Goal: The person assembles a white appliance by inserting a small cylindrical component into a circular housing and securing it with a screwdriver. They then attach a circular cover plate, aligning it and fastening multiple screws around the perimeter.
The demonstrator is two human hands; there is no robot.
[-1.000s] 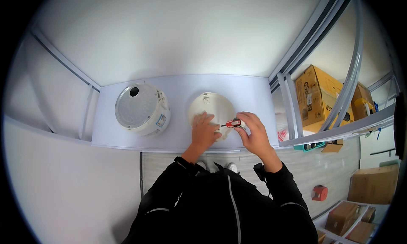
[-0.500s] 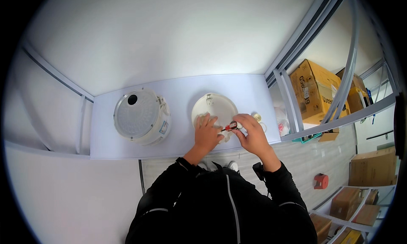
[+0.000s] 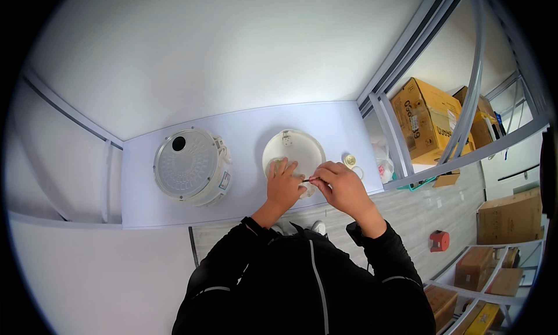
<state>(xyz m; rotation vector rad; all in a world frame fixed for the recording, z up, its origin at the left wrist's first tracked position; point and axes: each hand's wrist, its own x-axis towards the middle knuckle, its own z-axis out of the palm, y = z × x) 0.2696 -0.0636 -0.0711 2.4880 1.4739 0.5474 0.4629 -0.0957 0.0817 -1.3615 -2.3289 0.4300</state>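
Note:
A shallow round white cover (image 3: 306, 151), with a small metal fitting at its far rim, lies on the white table. My left hand (image 3: 283, 186) rests on its near left part with the fingers spread. My right hand (image 3: 344, 190) is closed around a screwdriver (image 3: 308, 180), whose handle is mostly hidden by the fingers. The dark shaft points left, its tip by my left thumb and forefinger. What the tip touches is too small to make out. To the left stands a white round appliance (image 3: 189, 169) with a vented grey top face and a black round spot.
Right of my right hand lie a small yellowish round piece (image 3: 349, 160) and a pale ring (image 3: 358, 172). Beyond the table's right edge are a metal frame (image 3: 393, 134) and a large cardboard box (image 3: 430, 123). A red stool (image 3: 440, 241) stands on the floor.
My right hand has turned and closed further over the screwdriver, covering the red handle that showed before. The left hand stays on the cover. The view has shifted slightly.

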